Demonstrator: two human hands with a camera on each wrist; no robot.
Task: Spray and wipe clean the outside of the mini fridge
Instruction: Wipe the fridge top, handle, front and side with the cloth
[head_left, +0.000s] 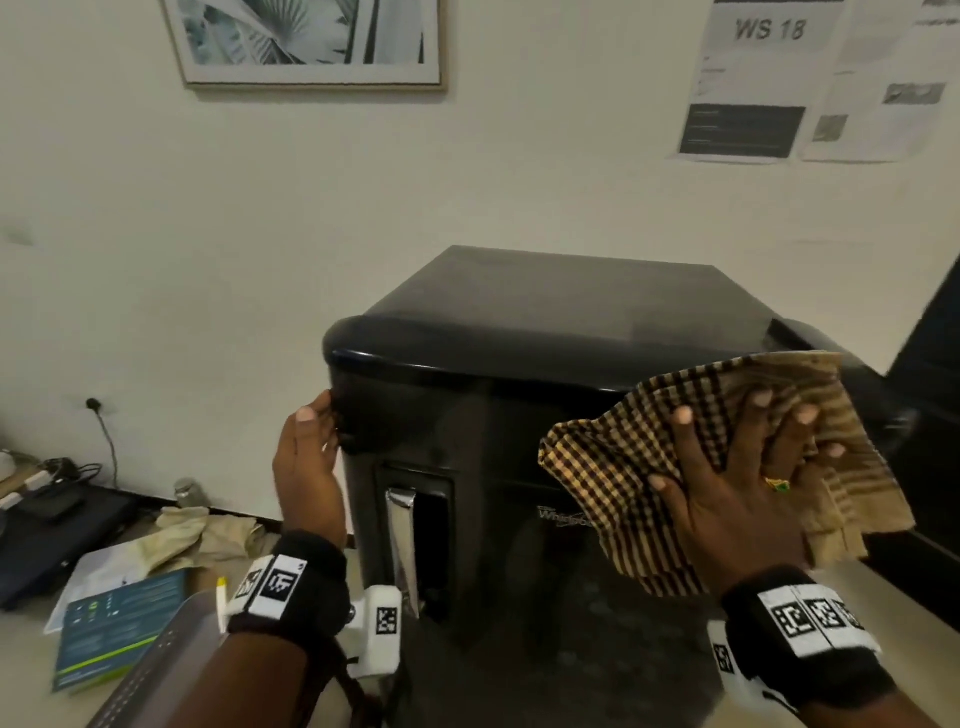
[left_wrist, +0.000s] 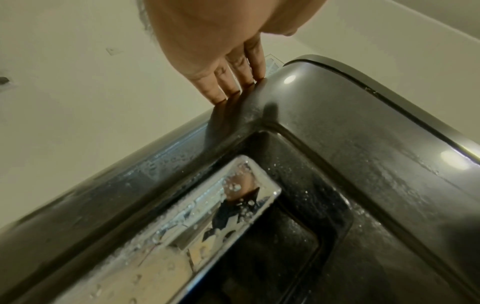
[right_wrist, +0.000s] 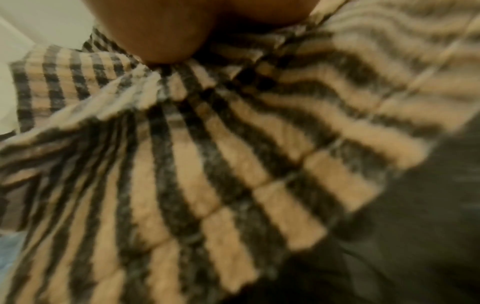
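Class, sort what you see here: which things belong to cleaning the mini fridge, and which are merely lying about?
Part of the job:
mini fridge
checked cloth
left hand steadying the fridge
right hand pressing the cloth

Lying about:
pale gloves
teal booklet
framed picture
wall notices

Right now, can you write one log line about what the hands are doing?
step: wiping | left hand: steadies fridge edge | right hand: presses cloth on fridge front

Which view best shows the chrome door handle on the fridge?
Left wrist: the chrome handle fills the frame, close and droplet-speckled. The head view shows it small and foreshortened; the right wrist view shows only checked cloth.
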